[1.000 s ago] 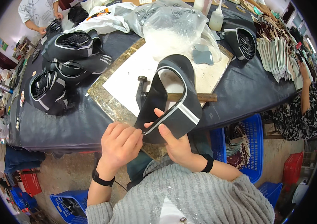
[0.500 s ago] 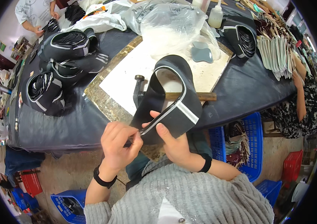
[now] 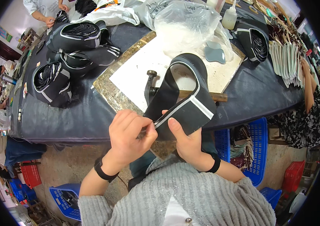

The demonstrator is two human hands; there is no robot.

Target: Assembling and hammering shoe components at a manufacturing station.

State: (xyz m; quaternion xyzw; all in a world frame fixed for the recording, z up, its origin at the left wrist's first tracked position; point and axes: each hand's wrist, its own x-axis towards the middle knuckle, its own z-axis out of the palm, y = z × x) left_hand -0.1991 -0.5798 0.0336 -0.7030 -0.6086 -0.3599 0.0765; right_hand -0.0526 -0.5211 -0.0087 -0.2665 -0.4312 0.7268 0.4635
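Note:
A black shoe upper (image 3: 194, 110) with pale tape along its edge and across its side is held over the table's front edge, curved into an open loop. My left hand (image 3: 131, 132) is closed in a pinch on the lower end of its taped edge. My right hand (image 3: 189, 145) grips the lower side, thumb on the near face and fingers mostly hidden behind. Just beyond the upper a hammer (image 3: 150, 83) lies on a white board (image 3: 129, 75), its wooden handle partly covered by the upper.
Bundles of black uppers (image 3: 50, 84) sit at left, another bundle (image 3: 256, 43) at far right. A clear plastic bag (image 3: 184, 28), grey template (image 3: 215, 53) and squeeze bottle (image 3: 229, 18) stand beyond. Blue baskets (image 3: 258, 150) flank me below. Co-workers' hands (image 3: 49, 20) show at far left and right.
The whole view has shifted slightly, moving the table things rightward in the picture. Both hands keep their grip on the shoe upper, the left still pinching along the taped edge.

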